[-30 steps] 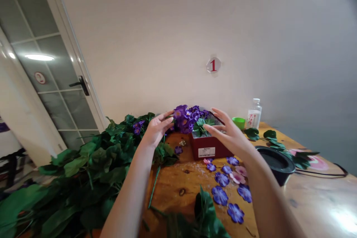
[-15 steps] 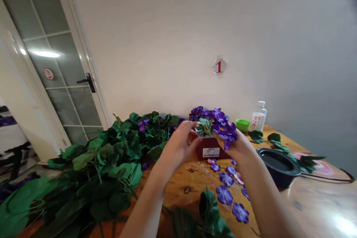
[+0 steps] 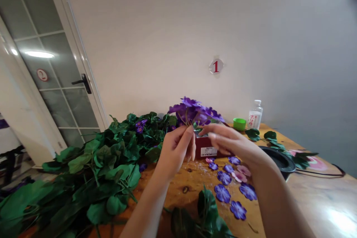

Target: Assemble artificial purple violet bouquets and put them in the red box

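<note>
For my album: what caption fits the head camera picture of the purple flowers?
Left hand pinches artificial purple flowers above a red box, right hand reaching in.

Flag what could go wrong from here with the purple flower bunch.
The artificial purple flower bunch seems held only near its stems by the left hand, so it might tip or slip. The right hand works close above the dark red box; a knock could shift it toward the loose purple fabric blossoms.
</note>
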The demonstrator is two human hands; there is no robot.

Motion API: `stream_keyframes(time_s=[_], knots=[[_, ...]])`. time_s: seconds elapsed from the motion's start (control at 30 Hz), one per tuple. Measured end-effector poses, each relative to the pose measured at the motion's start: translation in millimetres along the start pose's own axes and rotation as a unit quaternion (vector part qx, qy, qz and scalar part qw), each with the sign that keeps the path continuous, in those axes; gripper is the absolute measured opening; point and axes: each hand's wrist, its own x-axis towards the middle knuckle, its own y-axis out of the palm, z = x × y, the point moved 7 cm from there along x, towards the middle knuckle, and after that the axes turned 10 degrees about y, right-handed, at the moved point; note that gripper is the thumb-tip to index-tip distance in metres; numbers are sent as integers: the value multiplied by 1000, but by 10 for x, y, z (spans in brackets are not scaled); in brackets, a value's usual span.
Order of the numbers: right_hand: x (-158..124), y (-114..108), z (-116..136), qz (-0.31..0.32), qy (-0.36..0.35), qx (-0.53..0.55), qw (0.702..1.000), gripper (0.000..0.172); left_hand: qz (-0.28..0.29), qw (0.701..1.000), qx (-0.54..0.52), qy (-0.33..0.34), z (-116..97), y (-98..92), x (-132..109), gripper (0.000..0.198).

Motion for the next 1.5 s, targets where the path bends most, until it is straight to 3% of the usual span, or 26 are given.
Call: stream_keyframes(time_s=[0.1, 0.2, 0.4, 0.53, 0.67, 0.8, 0.93, 1.0, 1.07, 1.1, 1.2, 1.3, 1.43, 1.5], knots=[[-43, 307, 22, 91, -17, -27, 995, 42, 40, 989, -125, -71, 79, 142, -32, 41], [29, 376, 19, 29, -43, 73, 996, 38, 57, 975, -189, -103, 164, 247, -41, 40], [35, 205, -63, -40, -15, 163, 986, 21, 130, 948, -246, -156, 219, 386, -109, 39], [-85, 39, 89, -62, -59, 164, 983, 28, 157, 938, -255, -171, 179, 433, -142, 41], [-104, 69, 79, -43, -1, 209, 977, 31, 181, 937, -241, -173, 173, 462, -150, 42], [-103, 27, 20, -70, 37, 240, 968, 35, 240, 939, -171, -176, 125, 491, -200, 42], [-224, -320, 111, -178, -20, 181, 967, 32, 323, 940, 72, -87, 10, 678, -329, 47], [-340, -534, 189, -237, -62, 164, 956, 30, 415, 889, 192, -21, 55, 977, -533, 43], [-453, -688, 242, -285, -78, 145, 944, 30, 512, 829, 226, 11, 219, 1323, -837, 36], [-502, -732, 267, -303, -81, 133, 940, 30, 530, 810, 251, 4, 346, 1441, -964, 33], [-605, -752, 346, -339, -96, 86, 932, 31, 479, 834, 272, 28, 571, 1615, -1135, 16], [-648, -699, 397, -344, -111, 56, 931, 31, 466, 840, 277, 31, 677, 1566, -1138, 12], [-665, -681, 402, -331, -113, 26, 936, 32, 442, 837, 320, 32, 643, 1225, -748, 16], [-651, -681, 384, -320, -100, 2, 942, 32, 372, 877, 303, 24, 553, 947, -439, 21]])
